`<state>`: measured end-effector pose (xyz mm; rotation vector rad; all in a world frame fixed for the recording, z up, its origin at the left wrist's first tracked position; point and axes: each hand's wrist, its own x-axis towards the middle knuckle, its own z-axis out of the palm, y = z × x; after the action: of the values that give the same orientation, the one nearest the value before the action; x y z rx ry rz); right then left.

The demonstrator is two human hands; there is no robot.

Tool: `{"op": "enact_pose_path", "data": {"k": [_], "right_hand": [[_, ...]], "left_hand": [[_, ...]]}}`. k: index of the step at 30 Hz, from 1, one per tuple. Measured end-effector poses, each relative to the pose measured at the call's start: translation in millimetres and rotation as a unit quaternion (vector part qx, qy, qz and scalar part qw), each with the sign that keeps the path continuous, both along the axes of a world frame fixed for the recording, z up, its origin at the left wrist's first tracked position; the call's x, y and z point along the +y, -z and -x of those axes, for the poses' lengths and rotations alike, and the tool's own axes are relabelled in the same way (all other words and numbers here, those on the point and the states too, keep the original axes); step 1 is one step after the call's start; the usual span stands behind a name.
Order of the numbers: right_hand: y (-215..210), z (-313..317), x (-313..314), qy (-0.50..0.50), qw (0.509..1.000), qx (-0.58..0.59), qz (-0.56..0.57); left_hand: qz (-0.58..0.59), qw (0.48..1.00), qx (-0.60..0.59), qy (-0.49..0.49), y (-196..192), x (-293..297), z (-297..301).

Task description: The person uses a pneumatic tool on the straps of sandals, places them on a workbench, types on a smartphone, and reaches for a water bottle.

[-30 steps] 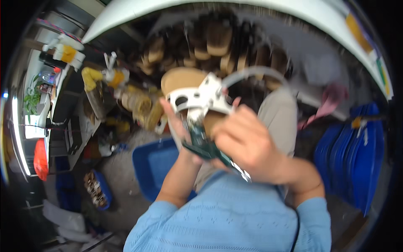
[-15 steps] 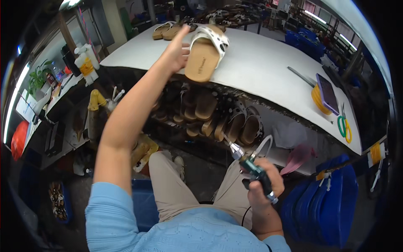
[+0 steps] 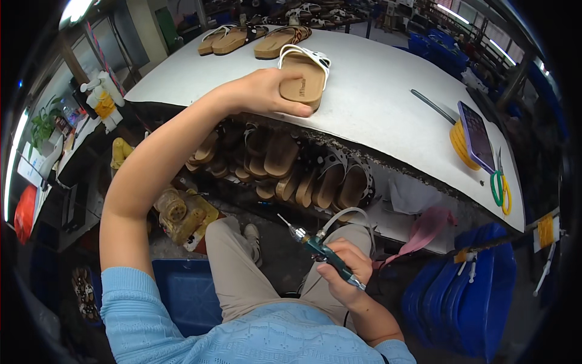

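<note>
A white-strapped sandal [image 3: 308, 88] sits at the front edge of the white worktable [image 3: 376, 91], its footbed facing the camera and bearing a short line of dark lettering. The left hand [image 3: 262, 91] grips its heel end, one digit lying over the footbed and another along the heel edge — the hand hides part of that side. Over the lap, the right hand [image 3: 348, 267] has its fingers wrapped around a green-and-silver pen-shaped tool [image 3: 324, 250], thin tip pointing up and left, with a pale hose [image 3: 347, 211] arching from it.

Farther back on the table stand more sandals [image 3: 236, 40], one leopard-patterned. To the right, a grey rod [image 3: 433, 106] lies near a phone [image 3: 474, 134] leaning on a yellow roll [image 3: 459, 148] — its screen is too small to read — with scissors [image 3: 502, 191] just beside. Rows of sandals crowd the shelf [image 3: 388, 225] below. A blue tub [image 3: 188, 291] and stacked blue bins [image 3: 461, 297] flank the legs.
</note>
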<state>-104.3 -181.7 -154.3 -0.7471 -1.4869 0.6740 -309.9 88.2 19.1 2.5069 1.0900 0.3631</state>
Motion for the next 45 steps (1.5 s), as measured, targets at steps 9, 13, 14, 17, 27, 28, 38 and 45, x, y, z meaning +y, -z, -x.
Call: {"op": "enact_pose_path", "data": {"k": [9,13,14,17,27,28,38,45], "right_hand": [[7.3,25.9,14.1,-0.007,0.999,-0.013,0.038],[10.2,31.4,14.6,0.0,0.999,-0.034,0.031],[11.4,33.0,13.6,0.002,0.999,-0.031,0.031],[9.9,20.7,6.2,0.041,0.998,-0.05,0.023],[8.0,13.8,1.4,0.118,0.992,-0.026,0.039],[6.9,19.2,3.5,0.101,0.995,-0.025,0.008],[-1.0,27.6,-23.4,0.166,0.982,-0.084,-0.028],[6.4,56.9,7.1,0.281,0.932,-0.181,-0.137]], "left_hand": [[-0.213,0.972,-0.024,-0.099,31.4,102.7,-25.2],[-0.278,0.942,0.025,-0.188,29.3,117.7,-64.2],[-0.275,0.943,0.027,-0.187,25.4,115.5,-59.4],[-0.384,0.891,-0.241,0.03,15.7,74.2,-58.1],[-0.086,0.954,-0.112,-0.263,241.5,-14.6,41.0],[-0.072,0.954,-0.113,-0.268,271.2,11.0,47.7],[0.437,0.655,-0.565,-0.247,235.8,-24.0,41.1],[0.454,0.574,-0.674,-0.099,235.1,-202.5,33.8]]}}
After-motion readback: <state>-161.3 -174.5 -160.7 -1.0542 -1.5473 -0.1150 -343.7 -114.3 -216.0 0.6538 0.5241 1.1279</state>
